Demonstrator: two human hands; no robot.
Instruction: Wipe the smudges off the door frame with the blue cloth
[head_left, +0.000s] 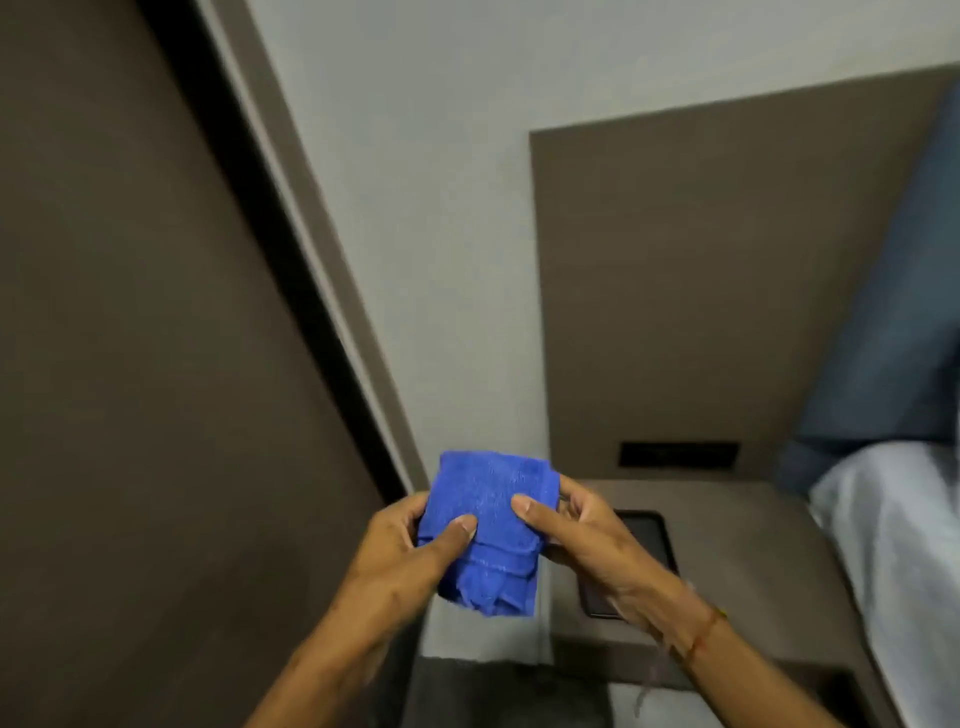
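While both hands grip it, blue cloth (491, 525) hangs folded, long axis vertical.

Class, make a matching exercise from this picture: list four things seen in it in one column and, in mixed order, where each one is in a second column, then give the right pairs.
Things:
1. blue cloth
2. phone
3. door frame
4. thread bracelet

Places:
A. lying flat on the bedside shelf
B. on the wrist of the right hand
C. held folded between the right hand and left hand
D. between dark door and pale wall

Pairs: 1-C, 2-A, 3-D, 4-B
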